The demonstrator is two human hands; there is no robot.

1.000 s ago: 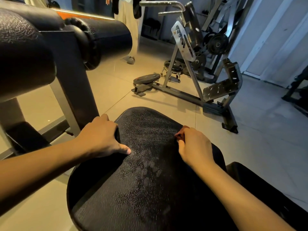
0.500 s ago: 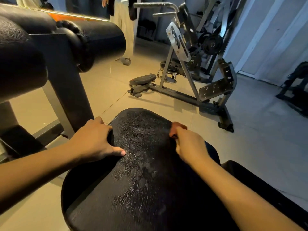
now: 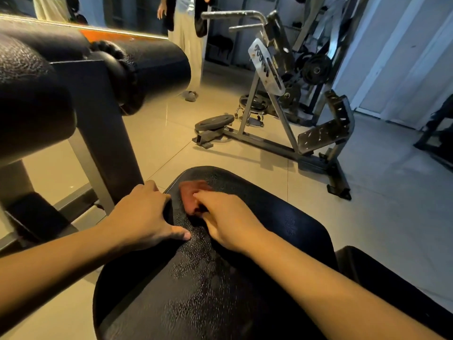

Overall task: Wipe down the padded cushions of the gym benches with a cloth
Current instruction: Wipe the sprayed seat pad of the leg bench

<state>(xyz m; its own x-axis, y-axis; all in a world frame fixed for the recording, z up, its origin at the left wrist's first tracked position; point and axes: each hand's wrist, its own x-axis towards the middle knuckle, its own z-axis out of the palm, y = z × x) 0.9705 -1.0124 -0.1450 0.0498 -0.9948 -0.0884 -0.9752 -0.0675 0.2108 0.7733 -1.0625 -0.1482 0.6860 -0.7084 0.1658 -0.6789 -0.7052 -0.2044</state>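
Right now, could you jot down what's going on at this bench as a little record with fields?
Place: gym floor, black padded cushion in front
Left grip: fingers curl over the cushion's left edge, thumb on top
Right grip: holds the reddish cloth on the cushion's far end
Nearby: roller pad at left, weight plate on the floor
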